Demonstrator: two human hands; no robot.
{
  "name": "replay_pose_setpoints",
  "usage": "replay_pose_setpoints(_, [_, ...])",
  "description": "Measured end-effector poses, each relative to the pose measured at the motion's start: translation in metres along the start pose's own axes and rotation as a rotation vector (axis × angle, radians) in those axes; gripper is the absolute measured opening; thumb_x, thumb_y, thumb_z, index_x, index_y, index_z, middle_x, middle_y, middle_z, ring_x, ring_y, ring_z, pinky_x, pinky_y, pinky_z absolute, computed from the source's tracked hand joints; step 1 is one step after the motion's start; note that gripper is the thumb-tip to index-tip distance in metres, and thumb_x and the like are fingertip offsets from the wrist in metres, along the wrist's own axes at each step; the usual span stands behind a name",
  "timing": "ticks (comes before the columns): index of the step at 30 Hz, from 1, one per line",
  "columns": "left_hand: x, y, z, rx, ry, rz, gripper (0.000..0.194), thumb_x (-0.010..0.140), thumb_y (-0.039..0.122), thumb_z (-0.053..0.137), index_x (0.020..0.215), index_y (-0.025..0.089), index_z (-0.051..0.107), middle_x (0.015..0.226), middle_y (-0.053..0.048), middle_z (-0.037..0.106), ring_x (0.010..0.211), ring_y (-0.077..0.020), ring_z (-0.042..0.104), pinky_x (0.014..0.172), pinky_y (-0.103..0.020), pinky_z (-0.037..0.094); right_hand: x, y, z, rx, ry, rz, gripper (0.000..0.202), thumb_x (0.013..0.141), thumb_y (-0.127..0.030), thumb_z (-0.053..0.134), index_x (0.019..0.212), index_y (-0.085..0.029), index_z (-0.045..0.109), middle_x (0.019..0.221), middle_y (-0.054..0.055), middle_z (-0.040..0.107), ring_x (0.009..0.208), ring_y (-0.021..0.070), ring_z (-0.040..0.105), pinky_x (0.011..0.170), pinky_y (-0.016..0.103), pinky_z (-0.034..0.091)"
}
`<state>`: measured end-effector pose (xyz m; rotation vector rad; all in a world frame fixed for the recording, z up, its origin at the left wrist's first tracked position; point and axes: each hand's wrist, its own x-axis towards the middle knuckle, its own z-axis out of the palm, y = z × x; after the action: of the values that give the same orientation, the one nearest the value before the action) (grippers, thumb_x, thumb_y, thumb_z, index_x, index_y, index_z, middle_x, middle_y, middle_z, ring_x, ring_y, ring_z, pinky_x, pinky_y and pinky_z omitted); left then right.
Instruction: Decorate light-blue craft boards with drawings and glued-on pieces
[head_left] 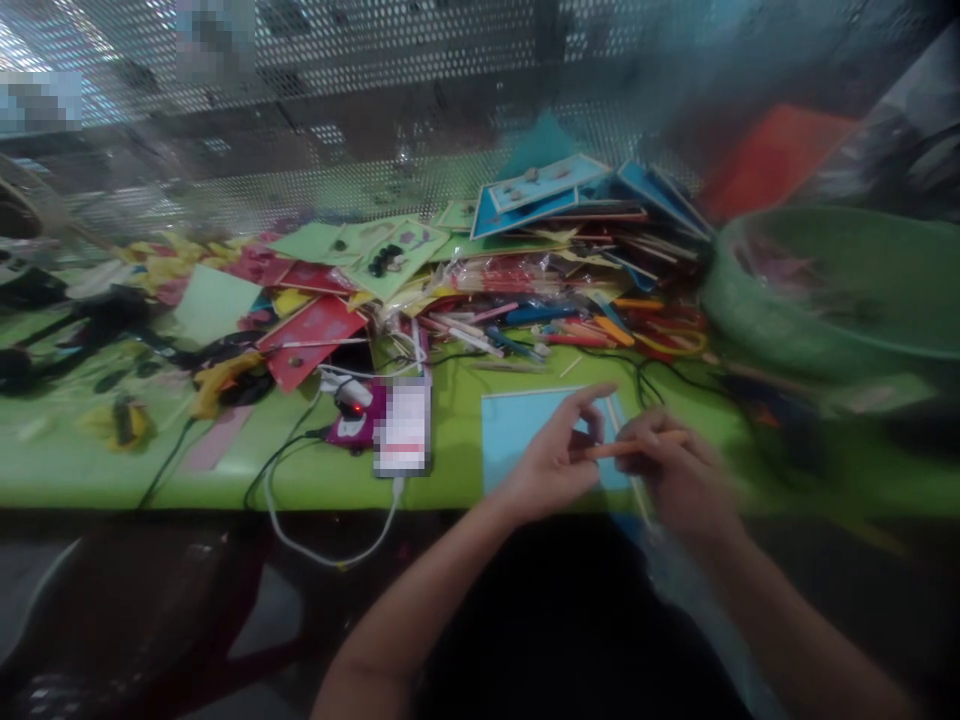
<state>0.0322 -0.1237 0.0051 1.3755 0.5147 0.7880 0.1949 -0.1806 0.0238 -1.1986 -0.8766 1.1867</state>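
A thin orange stick, like a pencil or pen (606,450), lies crosswise between my hands. My right hand (679,475) is closed around its right part. My left hand (559,450) curls at its left end, thumb and fingers around the tip, index finger arched above. Blur hides the exact grip. Beneath both hands a light blue card (506,425) rests at the table's front edge, with pale thin strips along its top and right sides.
A green table (454,430) carries a phone (403,425) on a white cable, a purple power strip (352,430) and a yellow glue gun (225,380). Behind lie heaped markers (577,330) and decorated cards (540,190). A green basin (825,300) stands at right.
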Motion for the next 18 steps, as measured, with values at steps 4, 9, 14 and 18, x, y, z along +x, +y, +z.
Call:
replay_pose_setpoints(4, [-0.003,0.002,0.003,-0.010,-0.009,0.047,0.086,0.068,0.005,0.054,0.150,0.029,0.044,0.103,0.001,0.049,0.069,-0.0063,0.045,0.059,-0.019,0.038,0.000,-0.006,0.000,-0.015,-0.022,0.035,0.024,0.083,-0.043,0.074,0.071,-0.025,0.064,0.076,0.003,0.062,0.064,0.0190,0.059,0.062,0.034,0.049])
replay_pose_setpoints(9, [0.012,0.002,-0.008,0.227,0.071,0.102,0.076,0.070,0.002,0.052,0.142,0.025,0.055,0.107,-0.003,0.057,0.083,-0.0132,0.056,0.068,-0.022,0.047,0.012,0.001,-0.016,-0.181,-0.068,-0.115,0.025,0.089,-0.050,0.067,0.083,-0.026,0.067,0.081,0.004,0.064,0.071,0.0205,0.061,0.064,0.034,0.051])
replay_pose_setpoints(14, [0.038,0.004,-0.064,0.670,0.466,0.177,0.063,0.073,-0.008,0.047,0.128,0.018,0.063,0.127,-0.011,0.058,0.114,-0.0229,0.058,0.096,-0.034,0.052,-0.001,0.021,-0.058,-0.836,-0.123,-0.212,0.029,0.090,-0.049,0.067,0.109,-0.027,0.071,0.088,0.004,0.072,0.075,0.0213,0.066,0.064,0.032,0.053])
replay_pose_setpoints(18, [0.049,0.009,-0.103,0.898,0.710,0.024,0.062,0.085,-0.003,0.049,0.140,0.023,0.057,0.136,-0.014,0.053,0.118,-0.0257,0.060,0.100,-0.039,0.053,-0.030,0.028,-0.081,-1.111,-0.360,-0.267,0.027,0.097,-0.045,0.058,0.109,-0.029,0.075,0.097,0.006,0.077,0.084,0.0242,0.072,0.073,0.036,0.057])
